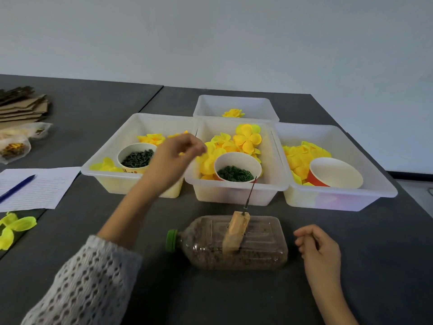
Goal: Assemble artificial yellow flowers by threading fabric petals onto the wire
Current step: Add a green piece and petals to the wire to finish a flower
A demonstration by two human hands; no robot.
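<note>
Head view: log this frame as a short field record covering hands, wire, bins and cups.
left hand: raised over the left bin, fingers curled; holding anything: cannot tell
right hand: on the table, loosely curled, empty
wire: bare, upright in a wood block on a bottle
bins: four, yellow petals in each
cups: two with green pieces, one orange cup, contents unseen

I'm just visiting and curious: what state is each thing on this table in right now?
Wire: upright, bare, stuck in the wooden block.
Bottle: on its side, capped.
Middle cup: holds green pieces.
Right cup: tilted, looks empty.
Left hand: raised over the bins, fingers curled.
Right hand: loosely curled, holding nothing.
</note>
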